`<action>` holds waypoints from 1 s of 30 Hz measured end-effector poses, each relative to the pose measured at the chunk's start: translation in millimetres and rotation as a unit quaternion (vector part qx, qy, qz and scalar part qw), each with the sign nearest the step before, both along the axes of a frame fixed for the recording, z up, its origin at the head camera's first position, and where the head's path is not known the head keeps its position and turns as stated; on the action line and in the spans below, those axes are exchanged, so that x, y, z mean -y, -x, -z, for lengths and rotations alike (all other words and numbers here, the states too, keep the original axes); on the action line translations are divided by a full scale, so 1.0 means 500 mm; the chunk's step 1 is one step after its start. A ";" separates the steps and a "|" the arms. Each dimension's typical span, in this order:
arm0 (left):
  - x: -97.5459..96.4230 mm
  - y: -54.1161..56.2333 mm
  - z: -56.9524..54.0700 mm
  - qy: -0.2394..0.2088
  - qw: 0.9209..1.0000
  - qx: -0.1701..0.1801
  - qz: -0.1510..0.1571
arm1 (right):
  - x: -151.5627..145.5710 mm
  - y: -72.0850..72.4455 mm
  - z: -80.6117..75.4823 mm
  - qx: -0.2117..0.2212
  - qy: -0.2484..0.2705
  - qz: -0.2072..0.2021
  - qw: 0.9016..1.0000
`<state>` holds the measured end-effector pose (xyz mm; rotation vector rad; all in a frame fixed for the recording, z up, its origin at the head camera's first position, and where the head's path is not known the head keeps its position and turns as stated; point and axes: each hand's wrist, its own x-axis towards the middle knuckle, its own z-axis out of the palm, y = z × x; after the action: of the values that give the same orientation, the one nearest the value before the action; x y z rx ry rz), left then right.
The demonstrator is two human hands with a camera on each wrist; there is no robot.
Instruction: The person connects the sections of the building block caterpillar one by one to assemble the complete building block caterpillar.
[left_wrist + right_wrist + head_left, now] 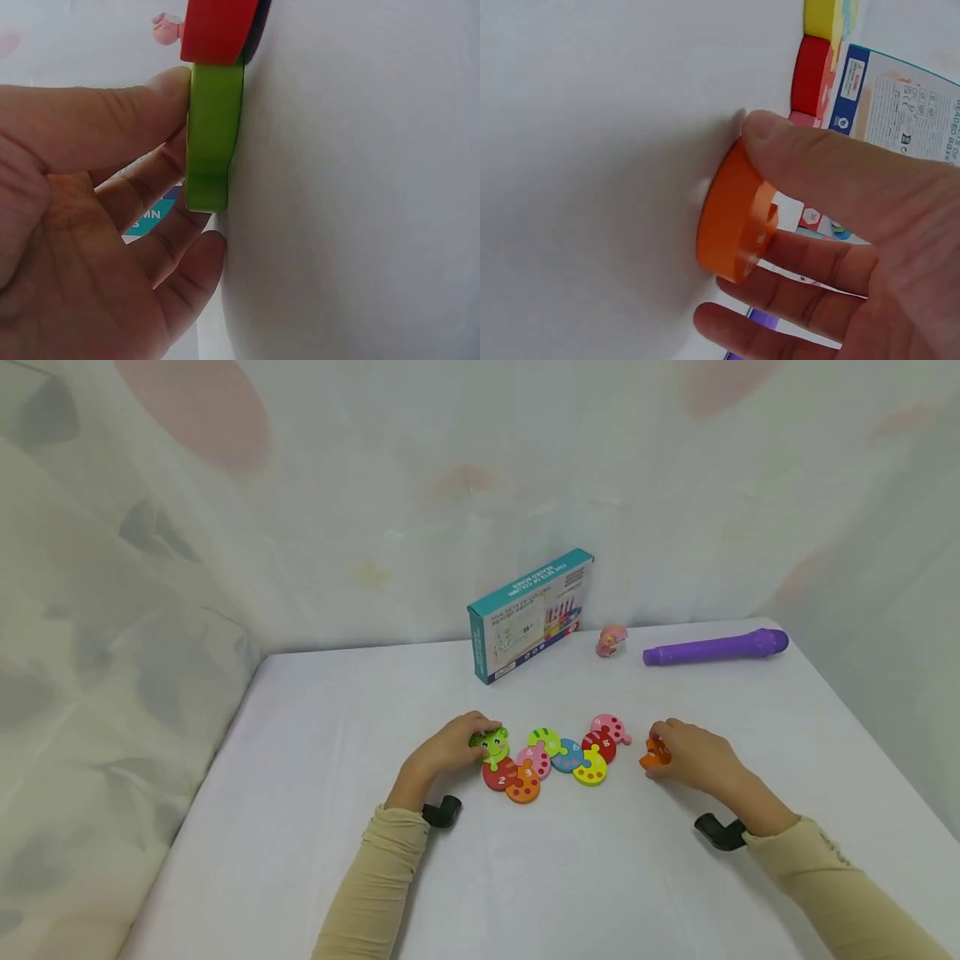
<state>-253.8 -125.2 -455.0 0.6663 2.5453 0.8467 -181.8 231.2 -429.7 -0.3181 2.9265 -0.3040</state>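
Observation:
A row of round, numbered caterpillar puzzle pieces winds across the white table, its green smiling head piece [495, 744] at the left end. My left hand [448, 746] holds that head piece by its edge, thumb on the near side and fingers on the far side, as the left wrist view shows. The red 2 piece [498, 775] joins the head. At the right end lies the pink 9 piece [608, 725]. Apart from the row, my right hand [697, 756] pinches a loose orange puzzle piece [731, 217], which is tilted just at the table surface. Its number cannot be read.
Behind the row stands a teal and white toy box [528, 618]. Beside it are a small pink figurine [611, 641] and a purple microphone-shaped stick [716, 647] near the table's back edge. A patterned curtain [360, 510] hangs behind.

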 end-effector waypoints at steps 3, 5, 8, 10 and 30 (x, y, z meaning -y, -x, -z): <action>0.000 0.000 0.001 0.001 1.000 0.001 -0.002 | 0.007 0.007 -0.001 -0.009 0.008 0.001 1.000; -0.001 0.000 0.002 0.001 1.000 0.000 -0.002 | 0.014 0.011 -0.003 -0.018 0.012 0.000 1.000; -0.002 0.000 0.004 0.002 1.000 -0.002 -0.001 | 0.026 0.016 -0.006 -0.028 0.015 -0.001 0.999; -0.003 0.000 0.005 0.001 1.000 -0.003 0.000 | 0.033 0.018 -0.008 -0.031 0.018 0.000 0.999; -0.004 -0.007 0.009 0.003 1.000 -0.002 0.005 | 0.053 0.026 0.009 -0.019 0.009 0.011 1.000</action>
<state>-250.1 -123.2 -459.5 0.6794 2.5459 0.8351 -194.7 205.0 -434.2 -0.2991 2.9687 -0.3299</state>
